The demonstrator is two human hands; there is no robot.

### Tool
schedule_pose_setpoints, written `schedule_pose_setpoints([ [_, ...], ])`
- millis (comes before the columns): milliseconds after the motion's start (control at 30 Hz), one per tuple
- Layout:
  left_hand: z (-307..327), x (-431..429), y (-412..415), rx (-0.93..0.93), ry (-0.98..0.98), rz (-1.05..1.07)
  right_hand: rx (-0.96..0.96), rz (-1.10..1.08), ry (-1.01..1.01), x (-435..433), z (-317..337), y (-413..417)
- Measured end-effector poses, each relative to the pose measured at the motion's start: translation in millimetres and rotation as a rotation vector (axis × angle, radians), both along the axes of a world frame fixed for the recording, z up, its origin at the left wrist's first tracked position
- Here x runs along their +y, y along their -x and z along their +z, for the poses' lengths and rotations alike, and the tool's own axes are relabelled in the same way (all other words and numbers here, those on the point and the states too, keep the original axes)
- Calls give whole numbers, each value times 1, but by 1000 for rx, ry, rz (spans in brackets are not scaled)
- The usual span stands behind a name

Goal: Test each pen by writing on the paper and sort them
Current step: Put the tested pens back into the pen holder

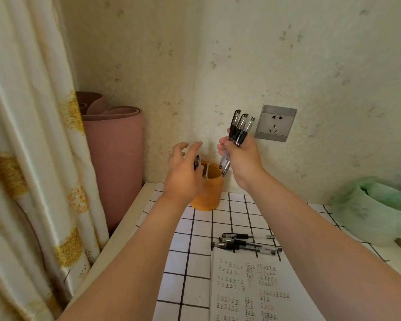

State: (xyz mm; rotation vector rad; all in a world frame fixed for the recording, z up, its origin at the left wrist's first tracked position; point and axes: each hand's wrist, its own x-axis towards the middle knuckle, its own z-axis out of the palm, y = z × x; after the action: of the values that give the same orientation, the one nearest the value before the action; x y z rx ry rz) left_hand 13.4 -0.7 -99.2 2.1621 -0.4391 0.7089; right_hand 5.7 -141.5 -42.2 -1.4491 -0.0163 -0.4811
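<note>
Right hand [243,158] is raised above the back of the tabletop [125,228], and its fingers are curled tightly around a bundle [239,128] of about three black pens. The bundle is tilted, with its upper ends pointing up and a little to the right, toward the socket [275,123] on the wall. Its lower ends stick out under the hand, just above the right side of the rim of the cup [208,193].

The cup is orange and stands upright near the back corner, on a white cloth [195,251] with black grid lines. Left hand [183,172] is at the left side of the cup and covers part of its rim. Its fingers are spread and only slightly bent, and the thumb lies over the opening. One more pen [196,161] shows just beside this palm, at the rim. I cannot tell if the left hand pinches this pen or only touches it.

Nearer to the person, several loose pens [241,244] lie flat, close together and almost parallel, on the cloth. They lie along the far edge of the paper [252,286]. The paper is flat on the cloth and carries many small written marks in rows.

A curtain [33,158] hangs at the left, and a pink rolled mat [116,158] stands between it and the tabletop. A green bag [375,209] is at the right edge.
</note>
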Motion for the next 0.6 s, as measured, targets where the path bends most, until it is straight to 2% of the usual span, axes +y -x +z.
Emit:
schedule_pose_setpoints([
  [100, -7, 6, -8, 67, -57, -43, 27, -7, -54, 11, -2, -18],
  [233, -16, 15, -14, 152, -121, -108, 109, -88, -8, 17, -21, -30],
  [433, -16, 11, -16, 167, -71, -130, 200, -207, 255, 13, -51, -29],
  [600, -17, 7, -16, 158, -66, -113, 251, -170, 484, 8, -55, -22],
])
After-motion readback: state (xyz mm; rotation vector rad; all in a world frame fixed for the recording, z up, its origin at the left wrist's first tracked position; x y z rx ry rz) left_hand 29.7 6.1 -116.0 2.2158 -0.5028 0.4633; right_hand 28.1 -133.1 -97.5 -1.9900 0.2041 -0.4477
